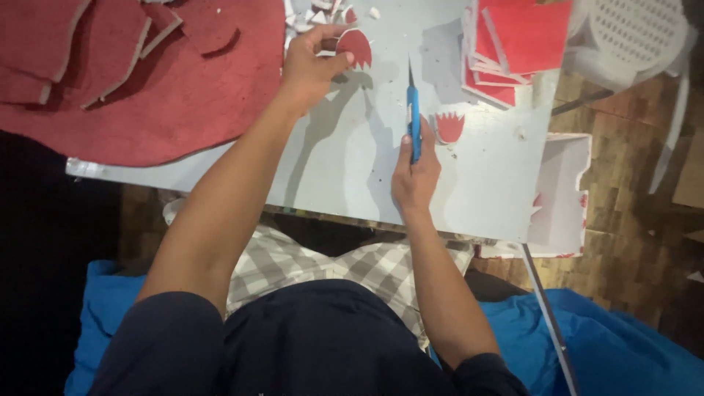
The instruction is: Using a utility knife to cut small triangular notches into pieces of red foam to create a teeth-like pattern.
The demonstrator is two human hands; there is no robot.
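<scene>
On white board [352,161], far corner: red square sheets [513,44] are stacked.
Left hand [312,62]: red cutout [355,45] is pinched.
Right hand [414,176]: blue knife [413,117] is gripped beside toothed red piece [449,126].

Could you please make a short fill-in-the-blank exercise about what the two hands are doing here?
1. The right hand holds a ____ utility knife.
2. The left hand grips a red ____-shaped cutout.
3. A second cutout lies on the table, to the ____ of the knife.

Missing words: blue; tulip; right
</scene>
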